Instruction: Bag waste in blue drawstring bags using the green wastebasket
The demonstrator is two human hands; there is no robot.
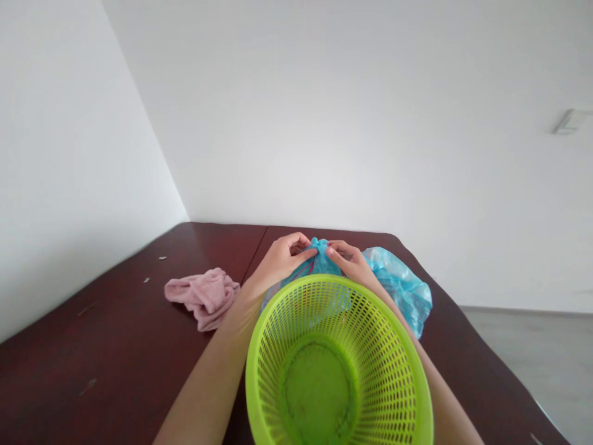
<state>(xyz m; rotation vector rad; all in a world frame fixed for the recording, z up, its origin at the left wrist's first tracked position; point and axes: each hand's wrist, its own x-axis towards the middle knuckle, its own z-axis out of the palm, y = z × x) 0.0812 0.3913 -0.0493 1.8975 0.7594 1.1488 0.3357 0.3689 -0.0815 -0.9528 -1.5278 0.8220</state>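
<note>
Beyond the basket, my left hand (293, 252) pinches the left side of the bunched top of a blue drawstring bag (324, 262). From the right, my right hand (348, 258) grips the same gathered neck between thumb and fingers. A thin red cord (311, 267) runs from the neck down the bag's left side. Between my forearms is a lime-green plastic basket (340, 358) with slotted walls, its open top facing me, and it hides the bag's lower part. Crinkled translucent blue plastic (399, 287) lies right of my right hand; whether it joins the bag I cannot tell.
A crumpled pink cloth (206, 296) lies on the dark red-brown table (125, 346), left of my left forearm. Small pale scraps (162, 258) dot the tabletop. White walls (296, 123) stand behind and to the left. The table's right edge drops to a grey floor (519, 346).
</note>
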